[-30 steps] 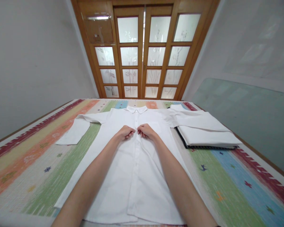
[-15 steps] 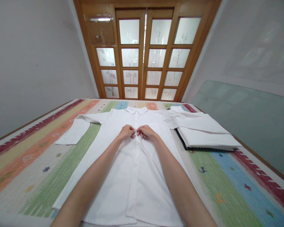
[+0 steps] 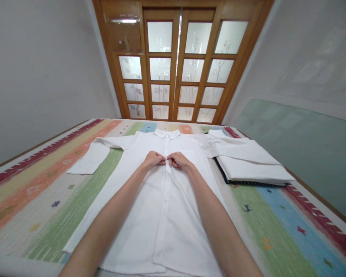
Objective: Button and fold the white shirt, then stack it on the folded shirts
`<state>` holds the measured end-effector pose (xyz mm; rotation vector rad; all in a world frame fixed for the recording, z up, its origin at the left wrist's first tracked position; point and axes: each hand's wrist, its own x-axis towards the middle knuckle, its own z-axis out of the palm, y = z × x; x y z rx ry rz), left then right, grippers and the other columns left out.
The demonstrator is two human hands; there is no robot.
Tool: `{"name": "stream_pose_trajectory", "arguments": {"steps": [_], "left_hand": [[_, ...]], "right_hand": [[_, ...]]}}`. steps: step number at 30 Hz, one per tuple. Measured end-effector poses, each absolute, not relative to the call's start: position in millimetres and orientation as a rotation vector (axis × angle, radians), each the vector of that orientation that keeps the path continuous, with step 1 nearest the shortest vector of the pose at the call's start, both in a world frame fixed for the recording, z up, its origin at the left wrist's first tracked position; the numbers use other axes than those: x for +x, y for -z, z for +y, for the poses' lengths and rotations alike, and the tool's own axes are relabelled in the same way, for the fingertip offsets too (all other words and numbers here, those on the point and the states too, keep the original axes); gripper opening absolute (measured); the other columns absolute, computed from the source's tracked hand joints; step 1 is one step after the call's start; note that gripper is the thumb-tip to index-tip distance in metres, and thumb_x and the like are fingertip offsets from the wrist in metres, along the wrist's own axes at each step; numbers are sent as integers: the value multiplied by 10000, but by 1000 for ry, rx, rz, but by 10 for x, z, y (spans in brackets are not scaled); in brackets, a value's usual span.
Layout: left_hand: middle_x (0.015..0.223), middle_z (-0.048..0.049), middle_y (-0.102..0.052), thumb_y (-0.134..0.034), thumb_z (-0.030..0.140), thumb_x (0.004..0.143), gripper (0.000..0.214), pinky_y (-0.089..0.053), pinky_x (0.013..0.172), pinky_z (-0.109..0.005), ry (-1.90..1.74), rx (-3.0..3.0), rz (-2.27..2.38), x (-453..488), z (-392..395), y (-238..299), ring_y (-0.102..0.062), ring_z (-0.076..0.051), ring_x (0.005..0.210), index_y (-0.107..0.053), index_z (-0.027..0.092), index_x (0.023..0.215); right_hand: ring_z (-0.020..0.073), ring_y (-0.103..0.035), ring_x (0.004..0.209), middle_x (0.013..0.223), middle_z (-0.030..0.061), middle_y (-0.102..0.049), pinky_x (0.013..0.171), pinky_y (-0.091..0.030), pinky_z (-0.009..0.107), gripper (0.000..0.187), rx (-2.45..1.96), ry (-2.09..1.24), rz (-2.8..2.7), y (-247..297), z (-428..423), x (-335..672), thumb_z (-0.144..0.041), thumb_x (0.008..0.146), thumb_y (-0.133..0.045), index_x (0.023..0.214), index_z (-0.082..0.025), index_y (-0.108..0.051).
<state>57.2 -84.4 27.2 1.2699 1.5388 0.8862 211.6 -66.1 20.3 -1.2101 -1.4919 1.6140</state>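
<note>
A white button-up shirt (image 3: 138,219) lies front up on the table, its collar (image 3: 167,134) at the far end. At the upper part of its button strip, my left hand (image 3: 155,158) pinches the shirt's front edge with thumb and fingertips. Close beside it, my right hand (image 3: 178,159) is closed in a pinch on the other side of the same strip. The fingertips nearly meet, and the button between them is too small to make out. One sleeve (image 3: 89,157) is bent out to the left; the other stretches right.
A folded white garment (image 3: 256,173) with a black item (image 3: 222,172) beneath it lies at the right, under the right sleeve. A striped patterned cloth (image 3: 54,215) covers the table. A pale green glass-like panel (image 3: 302,150) leans by the right wall. Wooden glazed doors (image 3: 175,69) stand beyond.
My left fingers have straightened slightly and shifted a little at the button strip. My right hand stays in nearly the same pinch. The camera view has tilted slightly.
</note>
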Motion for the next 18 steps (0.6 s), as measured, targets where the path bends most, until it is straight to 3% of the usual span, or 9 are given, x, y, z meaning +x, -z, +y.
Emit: {"name": "stream_pose_trajectory", "arguments": {"steps": [6, 18], "left_hand": [[471, -16, -625, -737, 303, 662, 250, -456, 549, -186, -838, 1396, 1643, 586, -945, -389, -632, -134, 559, -642, 140, 499], [487, -20, -644, -716, 167, 639, 149, -407, 534, -184, -785, 1520, 1666, 539, -850, -303, -584, -119, 544, -680, 146, 497]], "right_hand": [[52, -306, 270, 381, -11, -531, 289, -157, 194, 231, -1211, -1604, -1509, -220, -683, 2123, -142, 722, -428, 542, -141, -573], [42, -289, 280, 383, -53, -507, 307, -162, 185, 190, -1238, -1510, -1568, -224, -737, 2110, -135, 747, -460, 649, -133, -622]]}}
